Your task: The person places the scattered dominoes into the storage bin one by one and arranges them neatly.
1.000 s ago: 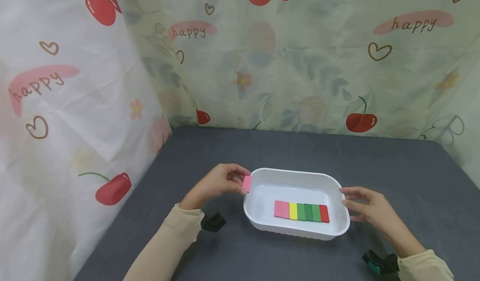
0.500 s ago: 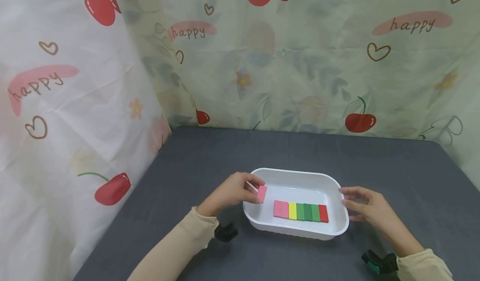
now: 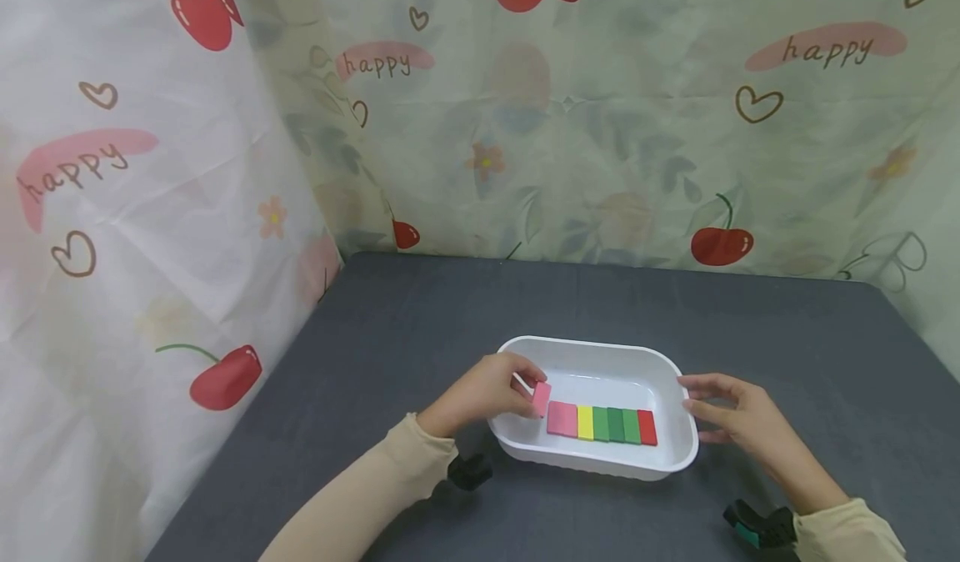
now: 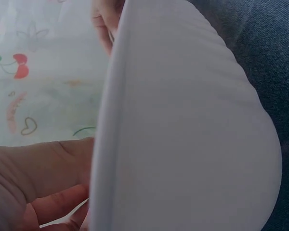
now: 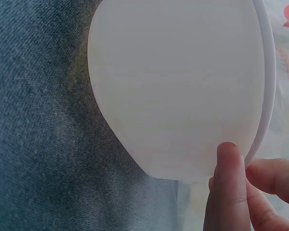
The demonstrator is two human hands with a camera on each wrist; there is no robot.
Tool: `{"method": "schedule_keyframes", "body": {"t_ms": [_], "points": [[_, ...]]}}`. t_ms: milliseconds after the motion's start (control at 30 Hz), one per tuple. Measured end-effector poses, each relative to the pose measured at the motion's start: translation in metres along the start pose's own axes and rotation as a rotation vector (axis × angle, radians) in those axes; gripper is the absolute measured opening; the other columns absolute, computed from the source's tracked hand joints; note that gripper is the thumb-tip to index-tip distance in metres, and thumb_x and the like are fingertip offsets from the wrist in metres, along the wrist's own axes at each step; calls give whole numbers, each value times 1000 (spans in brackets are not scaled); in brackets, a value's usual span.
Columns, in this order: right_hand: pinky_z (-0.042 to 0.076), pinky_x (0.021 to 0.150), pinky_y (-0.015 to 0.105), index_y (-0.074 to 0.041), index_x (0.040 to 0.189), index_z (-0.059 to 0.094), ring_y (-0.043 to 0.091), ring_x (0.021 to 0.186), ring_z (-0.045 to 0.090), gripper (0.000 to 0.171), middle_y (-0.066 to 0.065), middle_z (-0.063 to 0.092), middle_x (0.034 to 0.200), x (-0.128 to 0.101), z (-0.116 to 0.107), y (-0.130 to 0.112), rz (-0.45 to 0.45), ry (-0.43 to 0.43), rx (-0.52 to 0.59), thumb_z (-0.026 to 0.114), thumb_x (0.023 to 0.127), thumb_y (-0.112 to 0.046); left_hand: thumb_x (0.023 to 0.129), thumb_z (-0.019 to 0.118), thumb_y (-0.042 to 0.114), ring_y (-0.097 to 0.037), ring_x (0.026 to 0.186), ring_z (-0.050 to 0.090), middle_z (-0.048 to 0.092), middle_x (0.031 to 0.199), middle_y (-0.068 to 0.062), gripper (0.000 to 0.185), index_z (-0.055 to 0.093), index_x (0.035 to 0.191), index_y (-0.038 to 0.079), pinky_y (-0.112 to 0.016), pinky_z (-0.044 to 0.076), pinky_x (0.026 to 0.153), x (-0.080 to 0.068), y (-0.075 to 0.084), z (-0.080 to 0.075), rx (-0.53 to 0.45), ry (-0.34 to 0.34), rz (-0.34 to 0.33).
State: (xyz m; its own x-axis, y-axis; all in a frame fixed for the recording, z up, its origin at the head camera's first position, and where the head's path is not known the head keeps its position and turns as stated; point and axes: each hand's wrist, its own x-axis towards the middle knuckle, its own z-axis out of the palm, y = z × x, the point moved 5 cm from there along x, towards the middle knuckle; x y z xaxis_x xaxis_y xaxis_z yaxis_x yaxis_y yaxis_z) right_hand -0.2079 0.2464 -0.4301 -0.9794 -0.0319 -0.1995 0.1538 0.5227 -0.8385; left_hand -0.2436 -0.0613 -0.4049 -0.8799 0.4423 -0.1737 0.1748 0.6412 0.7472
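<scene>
My left hand pinches a small flat pink block between thumb and fingers, over the left part of a white tray. Just right of it, on the tray's floor, lies a row of flat rectangular blocks: pink, yellow, several green and red. Fairly straight fingers of my right hand touch the tray's right end. In the right wrist view a finger lies against its outer wall. The left wrist view shows the tray's outer wall; the pink block is hidden there.
The tray stands on a dark grey table. A patterned curtain hangs behind it and another to the left. A black wrist camera sits under the left wrist, another black device under the right.
My left hand has carried the pink block from the tray's left rim rightward and toward me, close to the row. The right hand and the tray have stayed put.
</scene>
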Motion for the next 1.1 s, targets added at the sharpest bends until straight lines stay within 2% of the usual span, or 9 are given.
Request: {"method": "schedule_keyframes", "body": {"t_ms": [200,433,633,933,1100], "points": [[58,71,39,3,136,49,27,100,64,59,29,52,128,-1,0,0,10,2,2,69,90,-28,73,83,7,-8,73,62,67,92,1,37,71,108,9,-23,53,67,5,4,7,103,9,10],[58,71,39,3,135,50,27,103,62,58,28,51,129,-1,-1,1,5,-2,15,70,89,-27,74,80,3,-7,68,57,69,89,-3,30,72,103,4,-18,48,65,10,9,14,338,24,50],[58,71,39,4,135,49,28,103,62,59,28,52,129,-2,0,1,-10,-5,25,70,89,-27,74,79,6,-9,67,51,66,80,0,27,73,100,5,-19,44,62,12,12,20,476,30,39],[58,71,39,2,135,49,25,101,61,59,27,52,128,-1,-1,1,-3,-9,15,70,89,-29,77,74,4,-11,58,44,52,61,3,9,72,86,6,-19,35,53,9,18,24,596,57,53],[58,71,38,2,135,50,25,101,61,59,26,53,127,-1,0,0,-1,-3,8,69,90,-28,76,73,4,-11,55,39,47,58,3,5,69,75,6,-19,32,52,10,19,26,659,62,77]]}}
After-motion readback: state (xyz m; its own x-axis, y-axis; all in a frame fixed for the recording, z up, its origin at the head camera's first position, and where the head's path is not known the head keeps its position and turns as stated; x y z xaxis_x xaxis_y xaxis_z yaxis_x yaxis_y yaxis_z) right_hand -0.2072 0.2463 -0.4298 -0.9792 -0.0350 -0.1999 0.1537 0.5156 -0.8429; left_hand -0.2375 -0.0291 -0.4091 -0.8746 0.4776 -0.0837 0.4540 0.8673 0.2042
